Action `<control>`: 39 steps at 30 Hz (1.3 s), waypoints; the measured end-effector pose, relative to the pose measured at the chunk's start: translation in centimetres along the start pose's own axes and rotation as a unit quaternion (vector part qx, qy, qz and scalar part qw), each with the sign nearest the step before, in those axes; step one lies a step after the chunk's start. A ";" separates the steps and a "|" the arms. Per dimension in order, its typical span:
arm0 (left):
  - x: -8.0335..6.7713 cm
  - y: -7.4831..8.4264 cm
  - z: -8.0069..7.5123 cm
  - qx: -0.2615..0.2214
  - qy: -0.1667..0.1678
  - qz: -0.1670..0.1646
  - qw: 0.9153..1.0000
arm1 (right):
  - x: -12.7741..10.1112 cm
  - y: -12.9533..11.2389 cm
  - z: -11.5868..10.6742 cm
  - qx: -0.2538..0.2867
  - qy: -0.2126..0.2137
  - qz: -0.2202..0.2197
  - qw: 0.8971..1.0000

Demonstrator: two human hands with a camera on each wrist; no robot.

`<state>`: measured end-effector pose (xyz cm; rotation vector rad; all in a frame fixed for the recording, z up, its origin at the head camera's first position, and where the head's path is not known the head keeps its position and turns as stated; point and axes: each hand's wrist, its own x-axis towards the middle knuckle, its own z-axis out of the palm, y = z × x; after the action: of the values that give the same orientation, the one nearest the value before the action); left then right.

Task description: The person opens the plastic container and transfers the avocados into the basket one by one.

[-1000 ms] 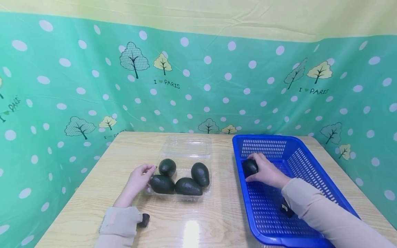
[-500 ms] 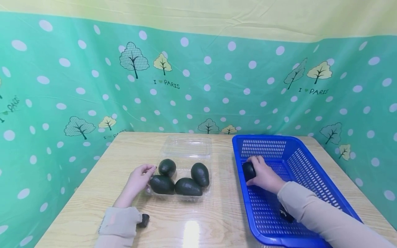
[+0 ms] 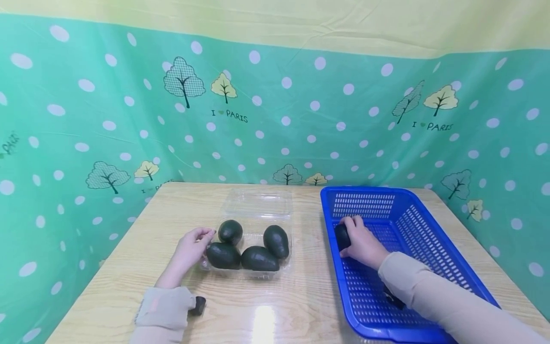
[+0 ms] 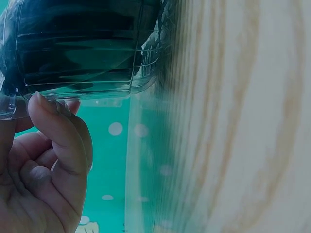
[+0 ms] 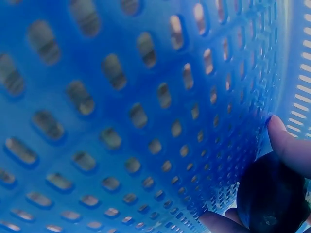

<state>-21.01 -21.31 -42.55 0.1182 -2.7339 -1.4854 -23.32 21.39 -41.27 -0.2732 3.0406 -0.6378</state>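
Overhead, a green curtain dotted with white spots and small trees hangs behind and to both sides of a pale wooden tabletop. On the right part of the tabletop sits a blue basket with slotted walls and floor. To its left, near the middle, lies a clear tray with its lid folded back flat behind it. Four dark avocados lie in the tray: two side by side at the front, one behind on the left, one behind on the right. The right hand, in a beige sleeve, is down inside the basket against its left wall, fingers curled round a fifth avocado; in the right wrist view the thumb and a finger press on either side of that fruit, close to the basket wall, and it is hard to tell whether the fruit touches the floor. The left hand rests on the tabletop at the left edge of the tray, its fingers bent and its fingertips against the tray's rim, steadying it. The two hands are well apart.
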 end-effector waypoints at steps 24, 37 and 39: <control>0.1 -0.1 -0.1 -0.001 -0.002 -0.001 1.000 | 0.4 -0.4 -0.1 0.002 -0.006 0.020 1.000; -0.1 0.0 0.0 0.007 0.003 0.008 1.000 | 0.4 -0.8 -1.4 -0.016 -0.003 0.006 1.000; -0.1 0.0 0.0 0.006 0.002 0.006 1.000 | 0.4 -0.9 -1.8 -0.013 -0.004 0.005 1.000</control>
<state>-20.90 -21.32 -42.50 0.1040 -2.7346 -1.4651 -23.70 21.16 -39.28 -0.2588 3.0430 -0.5963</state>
